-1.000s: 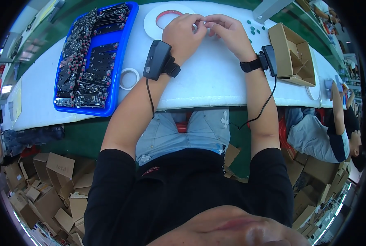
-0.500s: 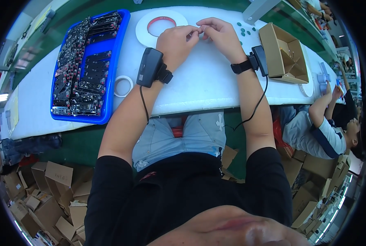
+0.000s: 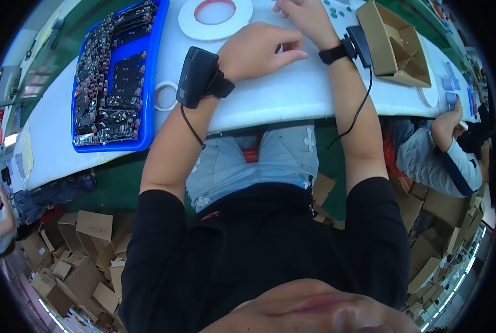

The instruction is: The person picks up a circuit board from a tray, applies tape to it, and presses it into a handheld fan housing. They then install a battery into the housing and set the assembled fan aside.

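My left hand [image 3: 263, 51] is over the white table, just below the large white tape roll [image 3: 192, 22]. Its thumb and curled forefinger stand apart, and nothing shows between them. Farther up, at the top edge of the picture, is my right hand [image 3: 310, 21], its fingers bent together and partly cut off. Whatever those fingertips may hold is too small to make out. Several small dark green discs [image 3: 333, 15] lie on the table beside the right hand. A blue tray [image 3: 146, 119] full of small black circuit boards [image 3: 127, 80] stands to the left.
A smaller white tape roll [image 3: 175, 99] lies between the tray and my left forearm. To the right is an open cardboard box [image 3: 382, 47] with dividers. Another person's arm [image 3: 446, 125] reaches the table's right end. Cardboard boxes [image 3: 95, 225] are piled on the floor behind.
My hands, which met at the fingertips, are now apart. The right hand has moved up toward the far edge; the left has shifted right and its thumb has spread. The whole view has tilted slightly.
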Available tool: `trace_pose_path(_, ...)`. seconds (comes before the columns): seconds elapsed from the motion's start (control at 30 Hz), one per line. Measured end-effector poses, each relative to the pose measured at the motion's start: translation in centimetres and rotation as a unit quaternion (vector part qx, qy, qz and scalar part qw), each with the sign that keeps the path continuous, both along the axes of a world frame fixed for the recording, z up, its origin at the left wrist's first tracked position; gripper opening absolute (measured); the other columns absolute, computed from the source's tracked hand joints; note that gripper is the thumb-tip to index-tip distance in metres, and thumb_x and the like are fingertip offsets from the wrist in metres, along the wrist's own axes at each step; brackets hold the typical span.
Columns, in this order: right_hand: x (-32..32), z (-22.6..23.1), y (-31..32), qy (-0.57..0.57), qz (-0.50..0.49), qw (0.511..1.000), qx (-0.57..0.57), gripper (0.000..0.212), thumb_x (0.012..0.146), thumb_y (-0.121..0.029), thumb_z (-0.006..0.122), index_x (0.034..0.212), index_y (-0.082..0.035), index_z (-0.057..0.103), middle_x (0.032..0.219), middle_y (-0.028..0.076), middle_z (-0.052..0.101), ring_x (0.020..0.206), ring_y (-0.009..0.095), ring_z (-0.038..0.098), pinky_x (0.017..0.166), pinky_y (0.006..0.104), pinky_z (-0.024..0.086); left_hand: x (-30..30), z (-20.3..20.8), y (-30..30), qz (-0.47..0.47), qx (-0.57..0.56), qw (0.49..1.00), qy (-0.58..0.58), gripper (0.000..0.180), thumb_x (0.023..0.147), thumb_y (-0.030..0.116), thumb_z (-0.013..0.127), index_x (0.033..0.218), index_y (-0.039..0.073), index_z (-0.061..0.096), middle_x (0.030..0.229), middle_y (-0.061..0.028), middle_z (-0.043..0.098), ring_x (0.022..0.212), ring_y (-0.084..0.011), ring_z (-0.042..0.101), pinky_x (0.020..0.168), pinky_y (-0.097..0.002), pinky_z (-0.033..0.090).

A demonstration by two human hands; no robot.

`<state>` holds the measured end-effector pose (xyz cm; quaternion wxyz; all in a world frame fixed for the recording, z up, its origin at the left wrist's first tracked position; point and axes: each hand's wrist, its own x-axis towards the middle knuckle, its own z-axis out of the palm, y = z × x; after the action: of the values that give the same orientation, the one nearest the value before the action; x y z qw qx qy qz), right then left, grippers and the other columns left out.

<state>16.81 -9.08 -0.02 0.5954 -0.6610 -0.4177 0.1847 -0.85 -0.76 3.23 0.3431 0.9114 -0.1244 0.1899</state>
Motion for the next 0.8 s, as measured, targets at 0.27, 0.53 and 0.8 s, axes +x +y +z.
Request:
trace_pose_path(0.27,-0.2,0.8,-0.8,-0.045,-0.038,0.998,-0.027,0.018,0.09,-0.008,0.055,0.099,0.002,0.068,0.078,0.005,0.066,0.066,0.011,0.059,0.06,0.0257,0.049,-7.1,3.4,-4.0,-0.121,0.273,0.951,0.081,0.019,0.088,0.031,0.07,0.09,0.012,0.071,0.098,-0.0055,0.069,0.097,-0.0224,0.063,0.081,-0.0345,0.049)
trace_pose_path(0.53,-0.3,0.2,-0.2,-0.051,-0.025,0.998,-0.014,0.019,0.089,-0.009,0.055,0.098,0.002,0.068,0.077,0.006,0.067,0.067,0.012,0.061,0.06,0.0263,0.049,-10.7,1.5,-2.9,-0.101,0.299,0.948,0.041,0.013,0.082,0.025,0.076,0.09,0.015,0.072,0.111,-0.0035,0.065,0.108,-0.0212,0.058,0.087,-0.0355,0.047)
trace_pose_path(0.8,-0.3,0.4,-0.6,-0.073,-0.031,0.997,-0.019,0.02,0.089,-0.009,0.056,0.1,0.001,0.069,0.078,0.006,0.068,0.068,0.013,0.061,0.062,0.0274,0.05,-9.2,2.8,-2.4,-0.084,0.279,0.954,0.065,0.012,0.088,0.024,0.069,0.092,0.014,0.073,0.102,-0.0044,0.067,0.102,-0.022,0.061,0.087,-0.0341,0.047)
